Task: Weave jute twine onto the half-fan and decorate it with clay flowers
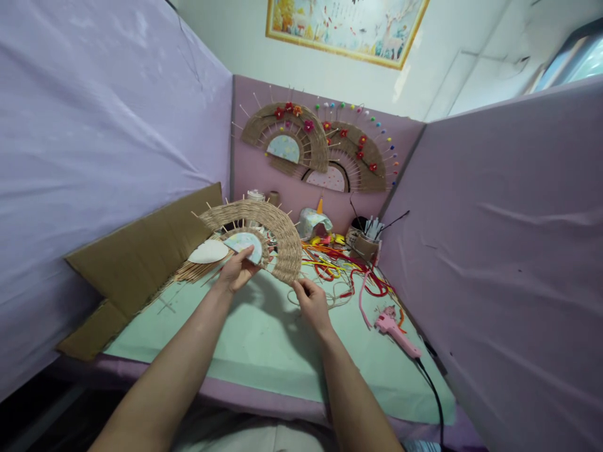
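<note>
A half-round woven fan [264,229] of tan twine on wooden sticks is held upright above the green table mat [264,351]. My left hand [237,271] grips its base, fingers wrapped behind the pale patterned paper centre [245,243]. My right hand [311,301] pinches the loose tan twine at the fan's lower right end. Thin twine loops [330,295] trail from there onto the mat.
Two finished fans [320,150] with red flowers hang on the pink back wall. A pink glue gun [396,333] with a black cord lies at the right. Coloured cords [343,270], a cup of tools [367,242], cardboard [141,251] and spare sticks [188,273] crowd the back and left.
</note>
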{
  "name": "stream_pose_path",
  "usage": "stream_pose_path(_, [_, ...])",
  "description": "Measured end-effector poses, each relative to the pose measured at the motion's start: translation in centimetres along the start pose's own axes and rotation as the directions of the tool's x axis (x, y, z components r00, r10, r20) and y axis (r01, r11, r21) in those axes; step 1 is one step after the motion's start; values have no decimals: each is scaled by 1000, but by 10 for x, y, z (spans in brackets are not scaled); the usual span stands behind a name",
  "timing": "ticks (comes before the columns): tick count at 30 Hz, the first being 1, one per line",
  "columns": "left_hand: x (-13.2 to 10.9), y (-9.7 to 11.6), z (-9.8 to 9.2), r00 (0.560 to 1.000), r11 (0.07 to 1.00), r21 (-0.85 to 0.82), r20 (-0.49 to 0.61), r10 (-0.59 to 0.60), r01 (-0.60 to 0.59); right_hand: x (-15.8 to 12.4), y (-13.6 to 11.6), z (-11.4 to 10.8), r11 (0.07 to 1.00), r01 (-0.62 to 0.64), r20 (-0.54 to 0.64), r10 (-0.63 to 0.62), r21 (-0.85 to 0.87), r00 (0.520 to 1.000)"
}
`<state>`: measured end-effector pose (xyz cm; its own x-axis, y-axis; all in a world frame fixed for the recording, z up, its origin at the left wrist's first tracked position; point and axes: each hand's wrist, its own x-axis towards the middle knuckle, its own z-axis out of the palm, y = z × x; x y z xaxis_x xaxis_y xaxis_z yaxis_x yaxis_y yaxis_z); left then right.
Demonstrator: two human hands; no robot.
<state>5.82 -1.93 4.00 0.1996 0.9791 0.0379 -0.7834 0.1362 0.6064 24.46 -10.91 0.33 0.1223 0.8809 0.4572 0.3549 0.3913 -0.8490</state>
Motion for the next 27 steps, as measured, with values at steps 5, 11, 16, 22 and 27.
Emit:
stream_pose_path(5, [2, 0, -2, 999, 998, -52, 4, 43, -42, 3, 0, 0, 993, -69, -18, 71, 92, 997])
stream_pose_path(11, [-4, -5, 1, 998, 999, -41, 57, 32, -30, 6, 3, 2, 946, -232, 80, 219, 225, 972])
stream_pose_path(16, [-6, -8, 4, 996, 999, -28, 77, 35, -33, 5, 4, 4, 931, -273, 66, 265, 242, 962])
stream_pose_path(22, [-4, -7, 6, 998, 995, -71, 7, 65, -65, 5, 7, 7, 945, -214, 46, 209, 248, 977])
stream_pose_path(27, [1, -2, 2, 994, 988, -118, -44, 99, -104, 1, 7, 10, 979, -104, 32, 100, 174, 994])
